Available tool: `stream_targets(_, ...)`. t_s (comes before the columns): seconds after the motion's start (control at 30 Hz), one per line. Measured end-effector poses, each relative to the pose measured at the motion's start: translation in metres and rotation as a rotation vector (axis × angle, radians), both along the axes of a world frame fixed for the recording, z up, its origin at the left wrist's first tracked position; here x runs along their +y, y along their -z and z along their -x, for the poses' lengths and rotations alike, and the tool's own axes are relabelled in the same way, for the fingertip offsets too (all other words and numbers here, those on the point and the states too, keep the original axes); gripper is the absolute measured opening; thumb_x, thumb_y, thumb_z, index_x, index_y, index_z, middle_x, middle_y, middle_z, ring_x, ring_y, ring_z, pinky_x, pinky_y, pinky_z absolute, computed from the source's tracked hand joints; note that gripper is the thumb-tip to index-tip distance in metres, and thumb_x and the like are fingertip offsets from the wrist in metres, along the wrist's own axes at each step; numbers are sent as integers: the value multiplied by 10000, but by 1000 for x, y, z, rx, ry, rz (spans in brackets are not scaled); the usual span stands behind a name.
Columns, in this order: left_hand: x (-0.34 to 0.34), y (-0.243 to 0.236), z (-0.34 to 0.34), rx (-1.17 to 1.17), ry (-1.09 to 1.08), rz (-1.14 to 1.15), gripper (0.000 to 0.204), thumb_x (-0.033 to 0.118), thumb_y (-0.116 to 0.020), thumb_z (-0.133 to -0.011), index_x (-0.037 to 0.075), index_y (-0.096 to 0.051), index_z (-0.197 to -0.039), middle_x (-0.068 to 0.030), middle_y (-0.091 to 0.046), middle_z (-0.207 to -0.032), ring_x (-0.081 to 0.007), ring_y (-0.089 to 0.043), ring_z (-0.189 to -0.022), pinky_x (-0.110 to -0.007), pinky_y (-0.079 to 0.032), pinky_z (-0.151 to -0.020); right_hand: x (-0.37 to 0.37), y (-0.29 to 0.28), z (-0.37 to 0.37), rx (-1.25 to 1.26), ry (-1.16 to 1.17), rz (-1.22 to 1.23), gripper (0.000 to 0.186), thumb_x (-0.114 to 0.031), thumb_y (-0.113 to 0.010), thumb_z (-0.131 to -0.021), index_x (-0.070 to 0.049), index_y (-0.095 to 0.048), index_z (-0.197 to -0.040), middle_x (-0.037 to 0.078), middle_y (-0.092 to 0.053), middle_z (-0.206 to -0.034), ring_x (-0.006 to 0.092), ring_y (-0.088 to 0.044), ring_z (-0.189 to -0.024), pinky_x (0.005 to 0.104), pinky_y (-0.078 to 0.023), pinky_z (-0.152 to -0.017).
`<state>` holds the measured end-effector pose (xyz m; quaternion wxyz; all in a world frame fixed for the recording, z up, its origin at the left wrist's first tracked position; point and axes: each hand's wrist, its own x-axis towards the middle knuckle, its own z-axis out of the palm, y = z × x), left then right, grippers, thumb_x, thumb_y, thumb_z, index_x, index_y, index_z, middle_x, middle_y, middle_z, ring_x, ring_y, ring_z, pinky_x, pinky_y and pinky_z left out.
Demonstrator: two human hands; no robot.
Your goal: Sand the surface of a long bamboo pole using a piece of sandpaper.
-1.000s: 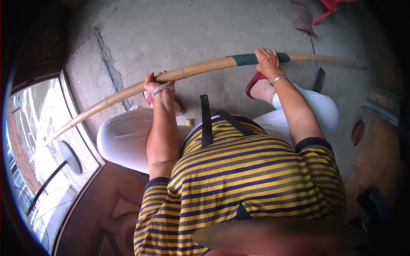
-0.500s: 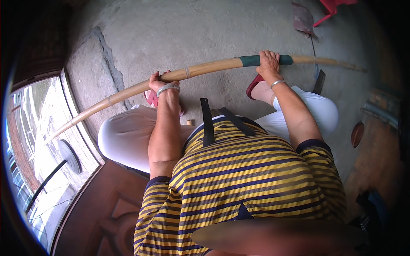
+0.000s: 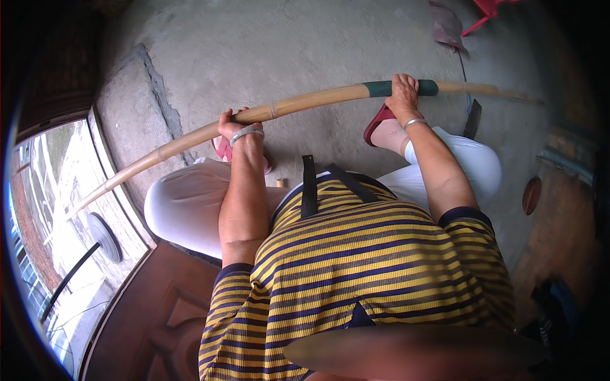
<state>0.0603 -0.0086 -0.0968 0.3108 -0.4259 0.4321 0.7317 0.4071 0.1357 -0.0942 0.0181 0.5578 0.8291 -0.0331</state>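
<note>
A long, slightly curved bamboo pole runs across in front of me, from the doorway at the left to the far right. My left hand grips it left of the middle, near a joint in the bamboo. Around the right part of the pole sits a dark green band. My right hand is closed over this band, with fingers across its top. Both wrists wear pale bangles. Below the pole two black straps stick up at my waist.
Grey concrete floor with a crack lies beyond. A dark cap-like thing and a red object are at the top right. At the left are a bright doorway with a round grey disc on a black bar and a brown panelled door.
The green band sits slightly farther right along the pole, with my right hand on it. My left hand keeps its hold, and the view has shifted a little.
</note>
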Motion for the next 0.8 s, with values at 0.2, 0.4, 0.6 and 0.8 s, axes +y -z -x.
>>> stream_targets(0.2, 5, -14, -16, -4, 3, 31, 205, 126, -565, -670, 85, -463, -844, -78, -473, -742, -253, -531, -691, -431, -484, -709, -67, -11, 133, 299, -348, 26, 292, -25, -608, -639, -95, -533, -912, 74, -564, -882, 254, -539, -942, 390, -372, -870)
stream_targets(0.4, 1, -14, -4, -53, -39, -2, 158, 132, -572, -622, 104, -459, -729, -51, -466, -630, -248, -509, -605, -373, -478, -638, 1, -3, 4, 104, -163, -20, 356, 15, -650, -589, -129, -552, -899, 55, -576, -928, 270, -522, -969, 390, -372, -869)
stream_targets(0.6, -1, -3, -10, -17, -30, -8, 160, 134, -572, -624, 104, -454, -727, -55, -467, -637, -252, -519, -597, -391, -477, -615, -53, -7, 98, 140, -310, 97, 315, -57, -667, -622, -98, -550, -912, 82, -559, -970, 266, -515, -1014, 390, -355, -896)
stream_targets(0.8, -4, -17, -6, -41, -27, -20, 158, 132, -563, -627, 94, -453, -733, -59, -463, -628, -254, -522, -587, -379, -487, -620, -54, -11, 103, 283, -467, 33, 305, 6, -609, -657, -111, -525, -925, 71, -563, -949, 244, -555, -968, 444, -332, -977)
